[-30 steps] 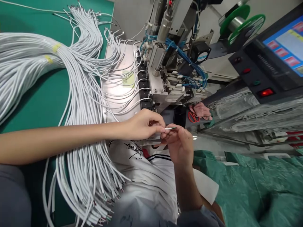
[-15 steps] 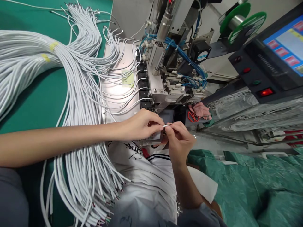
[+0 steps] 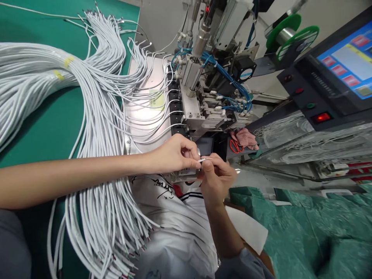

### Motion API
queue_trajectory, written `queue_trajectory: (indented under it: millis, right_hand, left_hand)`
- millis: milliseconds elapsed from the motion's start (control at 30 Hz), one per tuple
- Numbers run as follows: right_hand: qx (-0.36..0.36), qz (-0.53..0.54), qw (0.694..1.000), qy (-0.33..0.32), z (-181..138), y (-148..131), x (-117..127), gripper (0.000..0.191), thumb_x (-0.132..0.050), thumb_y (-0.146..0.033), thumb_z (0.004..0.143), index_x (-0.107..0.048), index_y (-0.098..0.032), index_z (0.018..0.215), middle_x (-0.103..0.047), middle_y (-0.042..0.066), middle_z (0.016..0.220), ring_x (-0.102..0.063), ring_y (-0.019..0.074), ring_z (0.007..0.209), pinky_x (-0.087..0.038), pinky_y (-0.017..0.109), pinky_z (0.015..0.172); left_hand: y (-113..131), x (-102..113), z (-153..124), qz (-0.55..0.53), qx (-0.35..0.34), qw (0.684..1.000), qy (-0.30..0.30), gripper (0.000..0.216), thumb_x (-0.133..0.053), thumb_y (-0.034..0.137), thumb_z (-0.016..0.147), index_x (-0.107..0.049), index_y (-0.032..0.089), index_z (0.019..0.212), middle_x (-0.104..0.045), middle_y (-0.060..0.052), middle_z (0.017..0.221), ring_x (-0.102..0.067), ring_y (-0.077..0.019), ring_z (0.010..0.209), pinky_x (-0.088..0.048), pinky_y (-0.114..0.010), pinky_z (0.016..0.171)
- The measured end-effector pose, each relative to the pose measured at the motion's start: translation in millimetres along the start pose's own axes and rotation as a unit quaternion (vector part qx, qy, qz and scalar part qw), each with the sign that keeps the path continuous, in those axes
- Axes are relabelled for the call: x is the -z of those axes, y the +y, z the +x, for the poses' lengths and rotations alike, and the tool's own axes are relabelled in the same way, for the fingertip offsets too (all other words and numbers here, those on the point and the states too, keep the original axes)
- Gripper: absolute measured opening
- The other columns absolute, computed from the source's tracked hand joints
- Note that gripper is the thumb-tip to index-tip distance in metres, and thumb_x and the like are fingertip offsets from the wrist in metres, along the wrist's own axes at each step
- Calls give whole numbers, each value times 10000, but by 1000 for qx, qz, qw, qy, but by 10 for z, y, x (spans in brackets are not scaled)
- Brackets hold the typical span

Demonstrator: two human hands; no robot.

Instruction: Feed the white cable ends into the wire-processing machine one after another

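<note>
Pinched between the thumb and forefinger of my left hand point(image 3: 178, 153) is the end of a white cable point(image 3: 201, 160), its tip pointing right. My right hand point(image 3: 217, 178) is closed on thin wires at that tip, with thumb and fingertips pressed together; the wires are mostly hidden. Both hands meet just in front of a machine point(image 3: 197, 112) with metal cylinders and blue air tubes. A large bundle of white cables point(image 3: 99, 135) passes under my left forearm. Several cables run into the black slotted holder point(image 3: 176, 106) on the machine's left side.
A green mat point(image 3: 35, 116) lies beneath the bundle. To the right are red-handled scissors point(image 3: 236, 146), a pink cloth point(image 3: 246, 138), a control panel point(image 3: 334, 77) with a lit screen, and a spool point(image 3: 286, 35) with green flanges. Green plastic sheeting point(image 3: 305, 232) spreads at lower right.
My right hand has shifted slightly down and left, and its thumb sits lower against the cable tip. My left hand keeps its pinch. The view has moved a little.
</note>
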State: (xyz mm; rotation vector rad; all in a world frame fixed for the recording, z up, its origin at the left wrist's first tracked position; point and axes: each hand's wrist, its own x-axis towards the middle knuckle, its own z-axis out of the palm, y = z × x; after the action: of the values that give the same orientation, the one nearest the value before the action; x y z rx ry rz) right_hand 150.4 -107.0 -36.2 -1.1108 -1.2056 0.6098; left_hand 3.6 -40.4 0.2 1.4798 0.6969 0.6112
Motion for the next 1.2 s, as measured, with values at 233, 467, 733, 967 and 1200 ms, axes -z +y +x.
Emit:
queue_trajectory:
  millis: [233, 467, 733, 967, 1200]
  right_hand:
    - [-3, -100, 988, -117, 200, -135, 158, 95, -660, -190, 815, -723, -188, 744, -527, -21, 574, -424, 92, 506, -319, 244, 471]
    - [-22, -3, 997, -73, 154, -90, 61, 144, -667, -258, 818, -714, -205, 693, -522, -12, 569, -432, 110, 527, -312, 264, 490]
    - [-138, -25, 971, -192, 313, -170, 178, 173, -682, -325, 798, -708, -172, 722, -577, 3, 608, -445, 97, 486, -319, 232, 442]
    - [-128, -12, 990, -63, 162, -43, 27, 231, -670, -364, 803, -687, -163, 691, -476, -17, 554, -405, 101, 509, -323, 243, 474]
    - [36, -207, 977, -45, 146, -148, -30, 188, -603, -215, 847, -664, -170, 675, -282, -63, 511, -297, 82, 482, -288, 253, 489]
  left_hand:
    - [-27, 55, -4, 174, -146, 973, 31, 141, -573, 86, 768, -654, 133, 662, -521, 6, 653, -494, -93, 637, -372, -218, 595]
    - [46, 24, -2, 65, -39, 997, -2, 193, -673, 186, 717, -527, 140, 600, -501, 35, 604, -473, -88, 597, -373, -198, 554]
    - [4, 61, 21, 123, -109, 986, 20, 131, -610, 66, 723, -601, 124, 607, -495, 30, 633, -466, -71, 596, -333, -195, 540]
    - [-37, 29, 25, 91, -44, 994, 47, 157, -653, 114, 703, -551, 130, 585, -494, 36, 618, -465, -74, 566, -340, -192, 511]
    - [-33, 110, 9, 355, -199, 911, 61, 168, -512, 81, 797, -560, 141, 648, -506, 3, 674, -461, -96, 593, -334, -224, 537]
